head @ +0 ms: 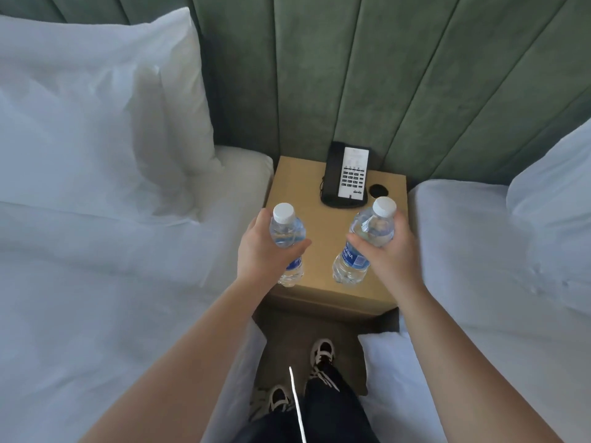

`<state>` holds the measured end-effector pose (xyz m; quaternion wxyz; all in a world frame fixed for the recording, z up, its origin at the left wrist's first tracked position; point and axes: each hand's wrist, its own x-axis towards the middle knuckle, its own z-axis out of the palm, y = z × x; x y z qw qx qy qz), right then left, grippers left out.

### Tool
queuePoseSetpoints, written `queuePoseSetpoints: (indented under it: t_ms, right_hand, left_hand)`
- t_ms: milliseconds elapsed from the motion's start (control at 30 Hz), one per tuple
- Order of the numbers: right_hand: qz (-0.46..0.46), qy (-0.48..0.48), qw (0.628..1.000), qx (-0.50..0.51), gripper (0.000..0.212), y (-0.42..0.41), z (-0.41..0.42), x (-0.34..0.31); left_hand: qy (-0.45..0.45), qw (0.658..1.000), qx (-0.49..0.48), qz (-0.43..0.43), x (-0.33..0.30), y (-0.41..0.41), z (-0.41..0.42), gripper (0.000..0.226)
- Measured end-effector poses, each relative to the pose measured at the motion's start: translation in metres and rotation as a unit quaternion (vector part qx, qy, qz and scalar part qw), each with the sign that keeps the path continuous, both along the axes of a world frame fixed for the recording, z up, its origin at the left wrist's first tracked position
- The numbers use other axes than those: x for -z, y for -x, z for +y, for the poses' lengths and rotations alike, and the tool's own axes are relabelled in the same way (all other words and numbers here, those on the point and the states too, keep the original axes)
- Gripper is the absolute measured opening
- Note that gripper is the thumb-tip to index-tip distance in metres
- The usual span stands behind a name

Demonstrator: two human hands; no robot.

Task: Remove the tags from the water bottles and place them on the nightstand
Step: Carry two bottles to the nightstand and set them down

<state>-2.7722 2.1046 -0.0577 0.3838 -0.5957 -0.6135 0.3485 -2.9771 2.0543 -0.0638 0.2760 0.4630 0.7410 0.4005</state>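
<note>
**Two bottles held over nightstand**

White beds (96, 251) are seen either side of the nightstand (323, 225). A phone (347, 175) is set at its rear. Each capped bottle, water inside, is gripped by curled fingers: left bottle (286, 231) in left hand (265, 251), right bottle (367, 238) in right hand (391, 251), tilted.

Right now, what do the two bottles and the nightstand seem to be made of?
Left bottle and right bottle: thin clear plastic, glossy, with see-through ribbed walls and white caps. Nightstand: probably wood or laminate, with a matte tan top and no visible grain.
</note>
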Motion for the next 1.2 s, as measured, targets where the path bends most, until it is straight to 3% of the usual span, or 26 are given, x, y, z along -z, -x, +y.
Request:
queuePoseSetpoints:
  t_ms: [433, 733, 1200]
  right_hand:
    - [0.044, 0.063, 0.994, -0.082, 0.057, 0.042, 0.182, 0.068]
    - [0.062, 0.081, 0.992, -0.078, 0.062, 0.096, 0.297, 0.113]
    - [0.050, 0.044, 0.992, -0.104, 0.064, 0.135, 0.425, 0.179]
  left_hand:
    - [0.047, 0.996, -0.077, -0.010, 0.062, 0.024, 0.152, 0.063]
    - [0.011, 0.999, -0.016, -0.030, 0.107, 0.069, 0.275, 0.048]
    - [-0.014, 0.998, 0.053, -0.025, 0.188, 0.132, 0.428, 0.054]
